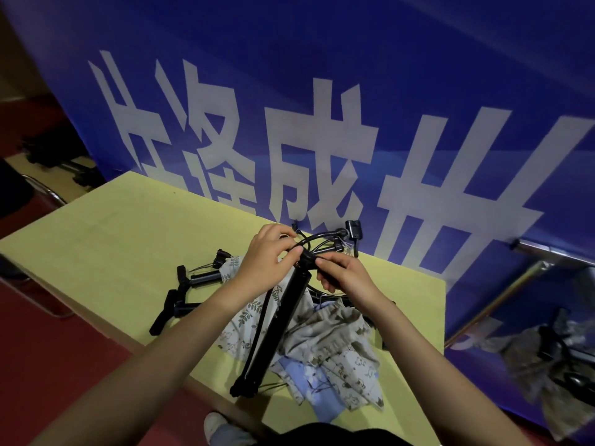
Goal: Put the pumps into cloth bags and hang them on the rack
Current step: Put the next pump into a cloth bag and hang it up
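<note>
Holding one pump [277,320] upright at frame centre over the bags [325,342]: left hand [262,259] and right hand [343,275] both curl round its top, fingering the hose [318,241]. Step looks like tidying the hose before bagging; next needs a bag opened. Count: two more pumps [183,294] lie left on the bench [106,239], bags maybe three, overlapping.

1. The cloth bags [325,342] hide part of the surface [128,239].
2. At the far right, the rack [528,272] is cut off by the edge.
3. The left hand [267,255] covers the pump [277,320] top.
</note>
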`<state>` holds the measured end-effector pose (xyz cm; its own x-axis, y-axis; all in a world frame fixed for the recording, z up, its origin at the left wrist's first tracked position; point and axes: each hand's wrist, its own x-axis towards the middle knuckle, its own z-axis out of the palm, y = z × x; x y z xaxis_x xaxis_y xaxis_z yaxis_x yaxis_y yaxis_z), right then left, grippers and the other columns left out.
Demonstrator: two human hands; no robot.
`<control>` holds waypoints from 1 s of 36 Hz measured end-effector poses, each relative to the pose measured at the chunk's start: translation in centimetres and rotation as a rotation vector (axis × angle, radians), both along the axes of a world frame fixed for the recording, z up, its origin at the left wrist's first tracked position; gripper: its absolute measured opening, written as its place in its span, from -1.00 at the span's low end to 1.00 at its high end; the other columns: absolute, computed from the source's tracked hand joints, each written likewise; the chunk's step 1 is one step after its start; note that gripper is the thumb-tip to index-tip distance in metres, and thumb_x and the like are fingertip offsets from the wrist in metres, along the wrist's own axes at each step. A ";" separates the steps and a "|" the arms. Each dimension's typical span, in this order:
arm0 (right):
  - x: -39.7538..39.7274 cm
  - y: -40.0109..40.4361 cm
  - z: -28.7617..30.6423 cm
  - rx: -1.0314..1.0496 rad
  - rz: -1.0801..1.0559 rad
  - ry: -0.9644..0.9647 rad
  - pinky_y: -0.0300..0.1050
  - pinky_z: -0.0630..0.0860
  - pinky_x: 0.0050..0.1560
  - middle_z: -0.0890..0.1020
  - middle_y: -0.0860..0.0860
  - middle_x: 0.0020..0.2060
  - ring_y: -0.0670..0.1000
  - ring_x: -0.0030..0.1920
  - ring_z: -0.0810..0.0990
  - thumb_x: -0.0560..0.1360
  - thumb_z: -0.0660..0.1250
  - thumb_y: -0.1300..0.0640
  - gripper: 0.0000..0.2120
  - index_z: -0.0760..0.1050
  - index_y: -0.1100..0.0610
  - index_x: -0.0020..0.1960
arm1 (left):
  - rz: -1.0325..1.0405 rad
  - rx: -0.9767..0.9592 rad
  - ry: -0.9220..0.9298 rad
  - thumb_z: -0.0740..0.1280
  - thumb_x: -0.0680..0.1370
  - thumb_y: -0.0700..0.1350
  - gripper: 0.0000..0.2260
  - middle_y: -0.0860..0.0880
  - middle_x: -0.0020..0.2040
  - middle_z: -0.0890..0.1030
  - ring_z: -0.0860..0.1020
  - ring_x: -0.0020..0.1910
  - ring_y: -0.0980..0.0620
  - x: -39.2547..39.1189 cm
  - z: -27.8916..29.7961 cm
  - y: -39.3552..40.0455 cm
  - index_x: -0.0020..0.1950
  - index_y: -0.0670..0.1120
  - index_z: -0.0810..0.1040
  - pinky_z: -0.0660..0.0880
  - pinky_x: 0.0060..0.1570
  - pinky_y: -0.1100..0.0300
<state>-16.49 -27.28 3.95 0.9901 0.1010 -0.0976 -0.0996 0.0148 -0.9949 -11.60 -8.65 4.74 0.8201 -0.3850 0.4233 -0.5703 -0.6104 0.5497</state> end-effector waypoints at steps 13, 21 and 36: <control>-1.5 -0.1 -0.9 0.034 -0.003 0.021 -0.17 0.42 -0.31 0.57 0.10 -0.32 -0.01 -0.38 0.52 0.62 0.22 0.02 -0.71 0.45 -0.07 0.33 | -0.009 -0.181 0.376 0.09 0.67 -0.06 -0.78 0.07 0.45 0.23 0.34 0.33 0.15 -3.3 -1.9 -1.9 -0.08 -0.07 0.45 0.26 0.24 0.22; -1.2 -0.1 -0.7 0.260 -0.091 0.431 -0.23 0.36 -0.38 0.49 0.05 -0.42 -0.05 -0.45 0.41 0.54 0.19 -0.27 -0.55 0.59 0.10 -0.03 | -0.015 0.007 0.178 0.21 0.62 -0.01 -0.83 0.00 0.32 0.36 0.33 0.28 -0.03 -3.4 -3.2 -1.8 0.01 -0.03 0.57 0.48 0.13 0.03; -0.5 -0.9 -1.1 0.376 -0.233 0.590 -0.29 0.40 -0.52 0.51 0.08 -0.42 -0.06 -0.53 0.41 0.57 0.27 -0.06 -0.74 0.46 0.13 -0.13 | 0.152 -0.646 0.525 0.14 0.66 -0.03 -0.88 0.00 0.16 0.42 0.49 0.10 0.17 -3.4 -4.1 -1.9 0.06 0.05 0.47 0.51 0.21 0.07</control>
